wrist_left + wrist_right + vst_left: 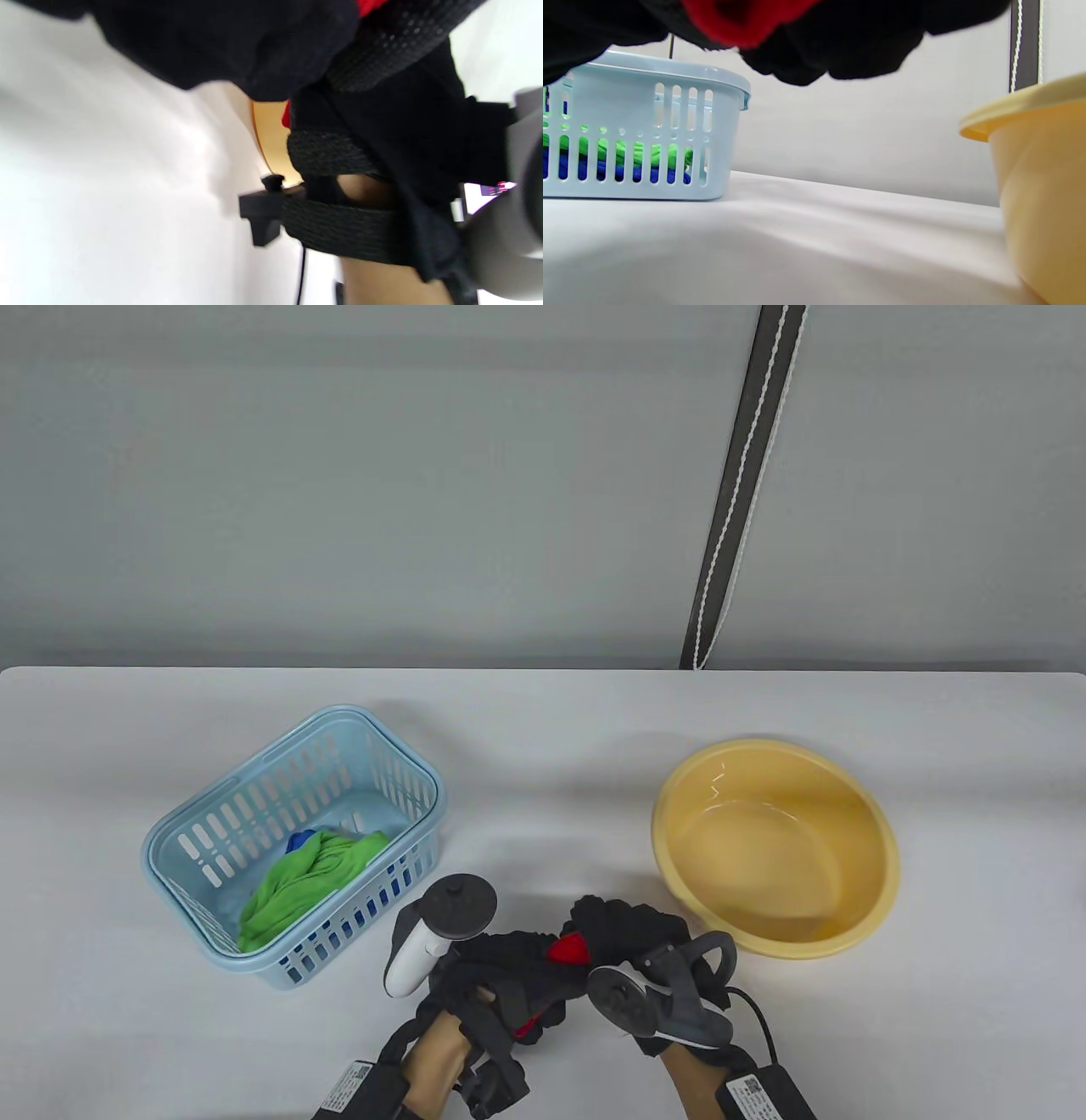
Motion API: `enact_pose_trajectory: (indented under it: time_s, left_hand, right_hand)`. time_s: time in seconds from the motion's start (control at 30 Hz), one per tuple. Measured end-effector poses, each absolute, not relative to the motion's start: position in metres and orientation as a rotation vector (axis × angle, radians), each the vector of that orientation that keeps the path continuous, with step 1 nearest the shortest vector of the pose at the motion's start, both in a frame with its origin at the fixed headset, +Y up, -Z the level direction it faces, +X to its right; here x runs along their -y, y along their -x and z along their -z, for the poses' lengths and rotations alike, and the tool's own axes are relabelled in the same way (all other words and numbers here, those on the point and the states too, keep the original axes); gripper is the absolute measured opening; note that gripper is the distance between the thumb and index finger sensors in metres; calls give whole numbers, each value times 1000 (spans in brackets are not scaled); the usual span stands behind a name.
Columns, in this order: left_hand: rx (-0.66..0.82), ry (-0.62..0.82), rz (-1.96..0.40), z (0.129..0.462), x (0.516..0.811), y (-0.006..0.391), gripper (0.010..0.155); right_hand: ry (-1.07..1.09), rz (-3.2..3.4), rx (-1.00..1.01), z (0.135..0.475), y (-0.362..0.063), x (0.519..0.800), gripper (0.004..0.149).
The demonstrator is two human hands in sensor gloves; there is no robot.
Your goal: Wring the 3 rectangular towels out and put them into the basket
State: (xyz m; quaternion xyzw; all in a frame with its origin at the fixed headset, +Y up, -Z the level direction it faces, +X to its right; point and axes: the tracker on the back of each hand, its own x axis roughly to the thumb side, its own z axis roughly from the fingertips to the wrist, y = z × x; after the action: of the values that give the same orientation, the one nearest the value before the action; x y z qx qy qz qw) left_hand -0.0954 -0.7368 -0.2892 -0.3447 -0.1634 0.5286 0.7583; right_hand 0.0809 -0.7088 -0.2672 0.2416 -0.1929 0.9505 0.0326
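Observation:
A red towel (569,950) is bunched between both gloved hands above the table's front centre. My left hand (496,971) grips one end and my right hand (624,937) grips the other, so only small red patches show. The right wrist view has the red towel (742,17) at its top edge, among black glove fingers. The light blue basket (254,814) stands to the left of the hands. It holds a crumpled green towel (305,882) lying over a blue towel (299,840). Both show through the basket's (649,127) slots in the right wrist view.
A yellow basin (764,780) stands to the right of the hands, close to my right wrist, and its rim (1009,110) fills the right wrist view's right side. The white table (543,729) runs to a grey wall behind. A dark strap (738,483) hangs there.

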Motion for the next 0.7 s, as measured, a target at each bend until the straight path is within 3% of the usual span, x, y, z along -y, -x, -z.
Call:
enact_pose_trajectory:
  time_s: [0.33,0.7]
  left_hand:
    - [477,1033,-1557,290,752,86,39]
    - [572,1167,-1792,283,759,70,39]
  right_hand:
    - [-747,-2848,737,264,-83,695,40]
    - [-771,-2801,836,263,-85,690,41]
